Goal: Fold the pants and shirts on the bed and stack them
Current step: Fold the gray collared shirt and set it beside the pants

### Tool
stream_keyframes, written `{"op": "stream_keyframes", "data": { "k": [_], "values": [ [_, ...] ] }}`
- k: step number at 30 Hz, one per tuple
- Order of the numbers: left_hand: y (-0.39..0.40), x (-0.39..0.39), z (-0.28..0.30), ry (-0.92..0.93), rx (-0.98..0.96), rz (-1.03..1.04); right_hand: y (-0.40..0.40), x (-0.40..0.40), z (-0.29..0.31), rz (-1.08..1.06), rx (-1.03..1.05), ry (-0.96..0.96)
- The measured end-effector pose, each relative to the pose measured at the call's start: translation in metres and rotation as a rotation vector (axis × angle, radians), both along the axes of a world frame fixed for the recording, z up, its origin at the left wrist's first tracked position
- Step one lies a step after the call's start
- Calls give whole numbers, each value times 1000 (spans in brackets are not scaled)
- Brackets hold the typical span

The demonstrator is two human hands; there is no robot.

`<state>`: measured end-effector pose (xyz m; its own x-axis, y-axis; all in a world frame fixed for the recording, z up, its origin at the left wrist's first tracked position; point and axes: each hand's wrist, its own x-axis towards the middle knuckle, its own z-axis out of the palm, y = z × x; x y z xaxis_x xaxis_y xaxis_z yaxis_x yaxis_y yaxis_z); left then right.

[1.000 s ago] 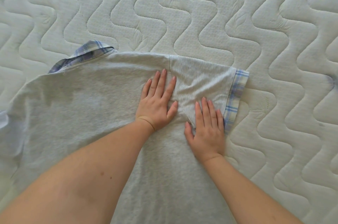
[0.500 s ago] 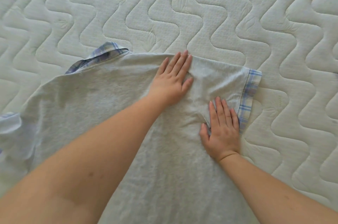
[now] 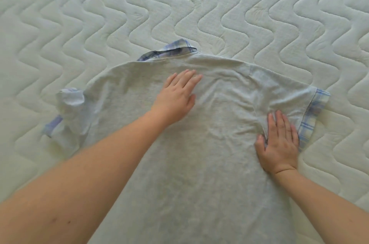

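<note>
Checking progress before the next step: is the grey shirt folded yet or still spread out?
Spread, not folded: the grey shirt lies flat on the mattress, both sleeves out to the sides, left hand and right hand pressing flat on it.

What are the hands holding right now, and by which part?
Nothing is gripped. Left hand lies flat on the grey shirt below the collar; right hand presses flat by the right sleeve seam.
</note>
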<state>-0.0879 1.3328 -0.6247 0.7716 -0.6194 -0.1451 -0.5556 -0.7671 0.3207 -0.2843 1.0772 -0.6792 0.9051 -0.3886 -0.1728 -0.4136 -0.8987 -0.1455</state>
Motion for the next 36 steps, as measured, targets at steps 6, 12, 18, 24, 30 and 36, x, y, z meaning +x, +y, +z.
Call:
{"op": "stream_keyframes", "data": {
  "k": [6,12,18,24,30,36],
  "values": [
    [159,-8,17,-134,-18,455,4,12,34,-29,62,135],
    [260,3,3,4,196,978,131,69,67,292,229,-73],
    [294,1,5,272,220,899,281,147,54,520,283,-13],
    [319,-21,23,290,-267,765,329,190,52,645,174,44],
    [353,-28,26,148,-106,848,335,218,51,684,180,41],
    [358,-29,23,-96,65,1167,322,214,52,614,293,-85]
  ]
}}
